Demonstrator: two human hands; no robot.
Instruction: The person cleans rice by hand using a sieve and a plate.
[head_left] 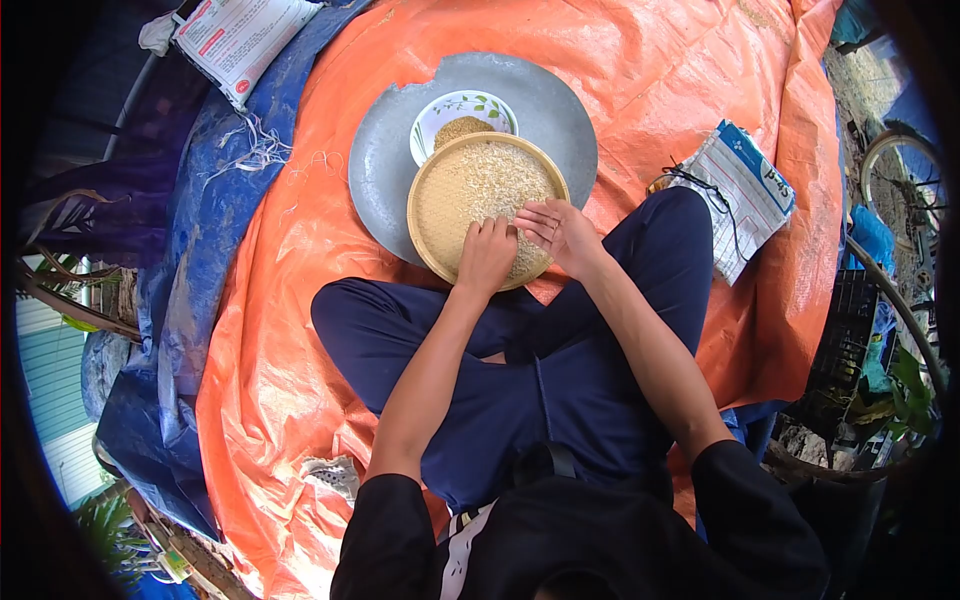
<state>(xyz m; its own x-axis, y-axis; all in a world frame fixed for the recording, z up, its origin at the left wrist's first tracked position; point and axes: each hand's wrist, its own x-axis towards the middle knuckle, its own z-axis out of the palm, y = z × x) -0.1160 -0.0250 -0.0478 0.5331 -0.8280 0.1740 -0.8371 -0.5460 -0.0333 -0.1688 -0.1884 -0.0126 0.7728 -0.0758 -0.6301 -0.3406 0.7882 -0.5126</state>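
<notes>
Grain, pale, coarse; round woven tray. Near edge: your left hand, fingers loosely open; right hand, bunched, grip unclear.

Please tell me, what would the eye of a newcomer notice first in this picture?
Probably the bright orange sheet, spread beneath the seated person. Then the round tray of pale grain at the centre, with the left hand and right hand at its near side. Just beyond, a leaf-patterned bowl sits on a grey disc with a ragged edge.
</notes>
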